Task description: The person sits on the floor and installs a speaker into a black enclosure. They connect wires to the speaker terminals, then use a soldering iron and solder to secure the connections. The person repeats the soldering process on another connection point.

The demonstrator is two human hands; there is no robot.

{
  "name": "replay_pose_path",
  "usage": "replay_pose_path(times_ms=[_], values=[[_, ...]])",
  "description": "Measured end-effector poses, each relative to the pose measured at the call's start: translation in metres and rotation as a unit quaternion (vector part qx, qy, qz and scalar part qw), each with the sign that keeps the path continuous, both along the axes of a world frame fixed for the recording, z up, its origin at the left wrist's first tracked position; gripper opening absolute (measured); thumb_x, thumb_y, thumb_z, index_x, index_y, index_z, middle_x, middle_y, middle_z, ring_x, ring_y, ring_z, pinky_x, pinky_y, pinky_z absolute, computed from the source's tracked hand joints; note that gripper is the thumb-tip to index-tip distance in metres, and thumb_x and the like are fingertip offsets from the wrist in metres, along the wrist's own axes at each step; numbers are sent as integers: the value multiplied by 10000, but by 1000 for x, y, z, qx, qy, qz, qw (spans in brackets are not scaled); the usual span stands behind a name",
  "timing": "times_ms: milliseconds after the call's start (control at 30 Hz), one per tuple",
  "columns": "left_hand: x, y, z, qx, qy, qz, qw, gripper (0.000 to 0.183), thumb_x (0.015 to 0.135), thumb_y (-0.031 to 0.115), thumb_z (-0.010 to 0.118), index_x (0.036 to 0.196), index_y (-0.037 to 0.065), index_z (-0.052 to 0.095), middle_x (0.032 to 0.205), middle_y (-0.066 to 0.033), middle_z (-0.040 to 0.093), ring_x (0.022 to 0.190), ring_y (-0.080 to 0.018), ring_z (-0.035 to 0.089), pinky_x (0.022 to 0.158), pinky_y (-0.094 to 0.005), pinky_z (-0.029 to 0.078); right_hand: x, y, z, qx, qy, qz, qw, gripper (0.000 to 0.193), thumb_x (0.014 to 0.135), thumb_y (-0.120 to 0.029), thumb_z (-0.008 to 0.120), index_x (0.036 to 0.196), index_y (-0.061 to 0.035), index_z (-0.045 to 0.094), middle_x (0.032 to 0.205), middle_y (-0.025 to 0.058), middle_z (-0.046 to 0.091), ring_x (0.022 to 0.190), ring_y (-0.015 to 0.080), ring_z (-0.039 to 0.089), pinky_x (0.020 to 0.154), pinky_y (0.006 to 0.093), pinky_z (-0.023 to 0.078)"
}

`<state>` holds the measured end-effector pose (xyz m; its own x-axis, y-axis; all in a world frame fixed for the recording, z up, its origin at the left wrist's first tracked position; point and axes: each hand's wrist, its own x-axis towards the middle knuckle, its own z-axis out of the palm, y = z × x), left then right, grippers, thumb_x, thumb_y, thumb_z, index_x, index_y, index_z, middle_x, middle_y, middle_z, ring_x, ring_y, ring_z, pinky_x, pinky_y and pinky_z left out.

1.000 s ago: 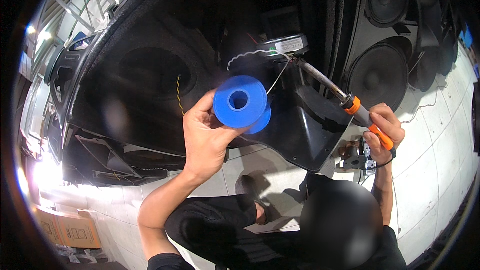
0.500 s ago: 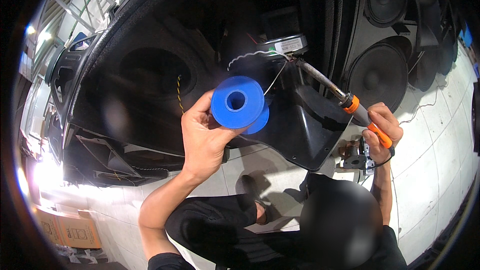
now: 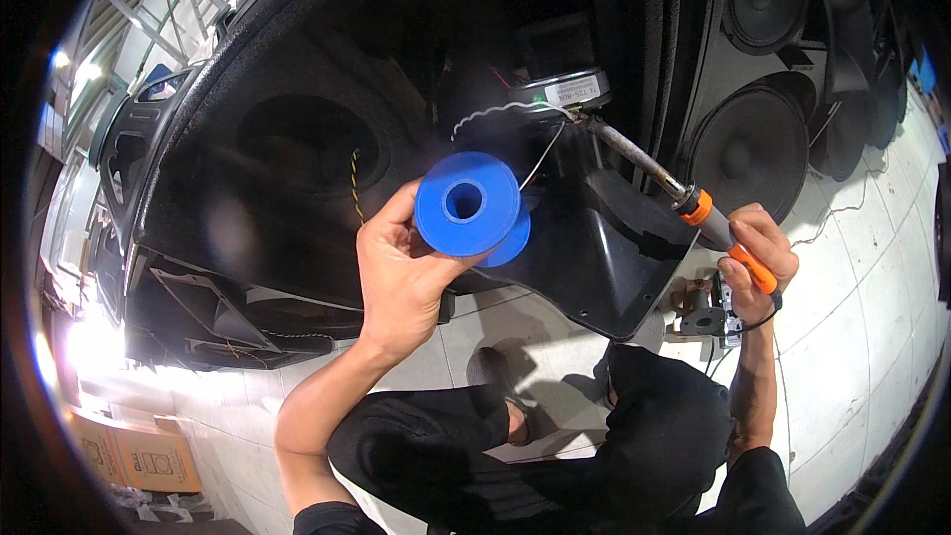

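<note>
My left hand (image 3: 401,272) is closed round a blue spool (image 3: 490,223), whose round flange faces up. From the spool a thin strand of solder wire (image 3: 545,154) runs up to the side of a round black speaker driver (image 3: 525,91) with a white label. My right hand (image 3: 758,258) grips the orange and grey handle of a soldering iron (image 3: 684,196). The iron's tip meets the solder's end at the driver's edge, where the exact contact is too small to make out. A white twisted wire (image 3: 495,111) curls leftward from that spot. Below the driver flares a black horn (image 3: 604,243).
The horn and driver lie at a large black speaker cabinet (image 3: 248,89), from which a yellow-black twisted wire (image 3: 355,183) pokes out. More loudspeakers (image 3: 738,149) stand at right. A small metal device (image 3: 701,315) sits on the tiled floor (image 3: 842,337); a cardboard box (image 3: 149,458) lies lower left.
The spool and my left hand have shifted very slightly left. The soldering iron stays in place at the driver. The dark blurred patch over my lap is gone.
</note>
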<state>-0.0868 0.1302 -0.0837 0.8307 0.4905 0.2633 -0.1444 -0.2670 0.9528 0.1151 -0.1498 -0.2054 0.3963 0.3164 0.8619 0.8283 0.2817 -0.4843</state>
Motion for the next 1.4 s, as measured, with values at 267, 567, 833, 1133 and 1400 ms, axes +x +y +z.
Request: replay_pose_path(times_ms=[267, 567, 833, 1133, 1400], values=[[1, 3, -2, 4, 4, 0, 1000, 438, 765, 92, 871, 1149, 17, 676, 1055, -63, 721, 966, -137, 681, 944, -324, 540, 1, 1, 0, 2, 0, 6, 1000, 384, 811, -126, 788, 1175, -26, 718, 962, 148, 693, 780, 201, 628, 639, 311, 488], [0, 2, -2, -1, 6, 6, 1000, 460, 765, 89, 869, 1170, 17, 664, 1060, -62, 721, 973, -136, 682, 946, -322, 542, 1, 3, -3, 10, 4, 11, 1000, 382, 822, -144, 785, 1181, -34, 717, 948, 139, 689, 770, 194, 621, 639, 309, 488], [0, 2, 0, -6, 9, 8, 1000, 445, 765, 72, 863, 1161, 16, 669, 1054, -64, 722, 962, -134, 685, 936, -320, 548, 0, 0, -8, 20, 63, 41, 997, 395, 825, -175, 780, 1188, -39, 707, 981, 150, 681, 820, 204, 617, 679, 320, 480], [-3, 2, 2, -15, -5, 10, 1000, 417, 768, 31, 845, 1147, 6, 671, 1041, -56, 720, 953, -123, 679, 919, -299, 545, -10, -22, -22, 120, 142, 74, 980, 436, 870, -160, 689, 1280, -25, 630, 1012, 166, 646, 848, 219, 581, 746, 340, 483], [-9, 7, 5, 2, -6, 15, 1000, 448, 747, 24, 854, 1156, 7, 671, 1057, -61, 716, 961, -139, 683, 936, -308, 538, -27, -127, -54, 143, 363, 17, 921, 479, 1013, -291, 528, 1318, 78, 528, 1122, 103, 564, 990, 143, 551, 918, 332, 484]])
